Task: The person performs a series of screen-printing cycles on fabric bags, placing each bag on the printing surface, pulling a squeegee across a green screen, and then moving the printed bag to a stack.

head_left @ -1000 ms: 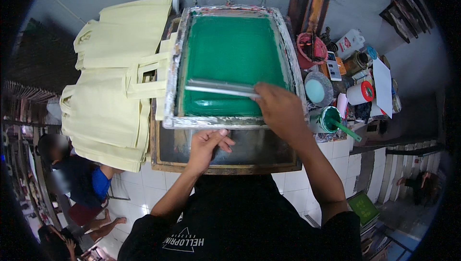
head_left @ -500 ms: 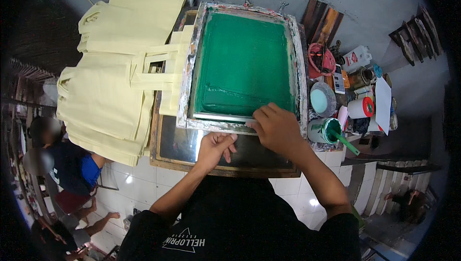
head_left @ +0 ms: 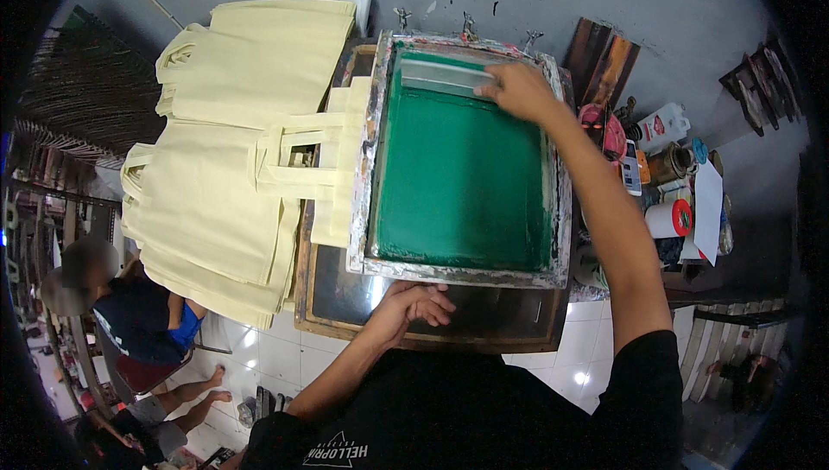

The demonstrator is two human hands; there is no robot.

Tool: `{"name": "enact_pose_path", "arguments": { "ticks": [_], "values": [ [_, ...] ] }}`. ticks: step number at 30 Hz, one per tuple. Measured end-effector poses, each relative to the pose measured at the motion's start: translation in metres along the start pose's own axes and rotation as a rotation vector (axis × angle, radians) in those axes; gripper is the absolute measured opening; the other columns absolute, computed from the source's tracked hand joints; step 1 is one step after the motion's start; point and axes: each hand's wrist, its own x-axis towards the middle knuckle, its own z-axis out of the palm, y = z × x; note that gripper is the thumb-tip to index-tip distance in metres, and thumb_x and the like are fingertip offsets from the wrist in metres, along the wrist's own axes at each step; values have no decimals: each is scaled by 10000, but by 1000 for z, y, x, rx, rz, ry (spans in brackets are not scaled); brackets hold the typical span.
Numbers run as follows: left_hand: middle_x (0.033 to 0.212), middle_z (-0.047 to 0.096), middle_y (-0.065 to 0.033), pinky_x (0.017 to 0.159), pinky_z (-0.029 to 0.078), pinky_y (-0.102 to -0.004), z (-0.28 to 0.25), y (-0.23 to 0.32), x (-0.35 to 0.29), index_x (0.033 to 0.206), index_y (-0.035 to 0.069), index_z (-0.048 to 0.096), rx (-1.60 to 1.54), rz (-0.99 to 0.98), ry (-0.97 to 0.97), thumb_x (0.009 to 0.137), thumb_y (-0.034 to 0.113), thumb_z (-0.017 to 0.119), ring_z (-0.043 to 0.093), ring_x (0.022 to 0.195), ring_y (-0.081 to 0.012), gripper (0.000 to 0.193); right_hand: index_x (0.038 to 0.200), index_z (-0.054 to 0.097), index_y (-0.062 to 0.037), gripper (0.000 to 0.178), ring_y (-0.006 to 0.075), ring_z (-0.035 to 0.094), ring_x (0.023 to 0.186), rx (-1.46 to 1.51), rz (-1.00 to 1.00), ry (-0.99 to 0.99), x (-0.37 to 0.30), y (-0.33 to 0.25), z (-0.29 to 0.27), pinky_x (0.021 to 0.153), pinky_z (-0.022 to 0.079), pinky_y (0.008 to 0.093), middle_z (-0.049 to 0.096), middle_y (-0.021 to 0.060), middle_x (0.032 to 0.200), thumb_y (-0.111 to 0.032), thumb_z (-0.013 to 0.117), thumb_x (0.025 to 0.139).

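Observation:
A silk-screen frame with paint-crusted edges lies in front of me, its mesh covered in green ink. Near the far end of the mesh, my right hand grips the right part of a wide squeegee with a pale, see-through-looking blade. My left hand is at the frame's near edge, palm turned up and fingers loosely apart, with nothing in it; whether the thumb touches the frame is unclear. A pale yellow cloth bag sticks out from under the frame's left side, its handles pointing left.
Stacked pale yellow bags fill the left. The frame rests over a dark board with a wooden rim. Hinge clamps stand at the back. Right of it are a red basket, a phone and a red-lidded tub. Another person sits at lower left.
My right hand has carried the squeegee from the near end of the mesh to the far end. My left hand's fingers have spread a little below the near edge. The view has shifted slightly.

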Motion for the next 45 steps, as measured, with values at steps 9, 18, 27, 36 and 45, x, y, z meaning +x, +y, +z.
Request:
{"name": "enact_pose_path", "arguments": {
  "ticks": [9, 18, 27, 36, 45],
  "values": [
    [992, 746, -158, 703, 577, -306, 19, 89, 8, 1179, 4, 660, 390, 135, -218, 1037, 224, 559, 742, 837, -225, 280, 1032, 753, -53, 640, 386, 720, 907, -119, 167, 36, 39, 7, -11, 785, 554, 518, 740, 203, 925, -662, 626, 883],
    [1024, 729, -177, 863, 528, -445, 17, 269, 167, 1106, 32, 716, 1541, 1283, 432, 901, 209, 719, 684, 963, -379, 271, 930, 732, -51, 699, 372, 727, 824, -167, 122, 222, 9, -19, 18, 676, 560, 500, 741, 156, 919, -733, 596, 861],
    [909, 724, -200, 764, 529, -468, 20, 238, 132, 1003, 54, 754, 1548, 860, 441, 869, 243, 751, 688, 840, -401, 233, 844, 701, -40, 666, 369, 703, 749, -165, 96, 157, -45, -44, 10, 624, 531, 492, 703, 146, 817, -702, 629, 858],
    [922, 723, -191, 775, 531, -439, 24, 161, 46, 988, 29, 753, 1559, 824, 411, 871, 194, 768, 680, 864, -379, 203, 791, 649, -47, 563, 345, 664, 664, -60, 59, 160, -143, -103, 7, 570, 507, 450, 628, 125, 737, -602, 741, 820],
    [955, 745, -111, 812, 515, -395, 16, 87, -21, 967, 32, 747, 1560, 1069, 345, 828, 92, 778, 671, 853, -296, 154, 896, 627, -81, 330, 257, 640, 863, -107, 54, 102, -235, -158, 12, 708, 523, 434, 605, 80, 903, -382, 737, 816]
  ]
}}
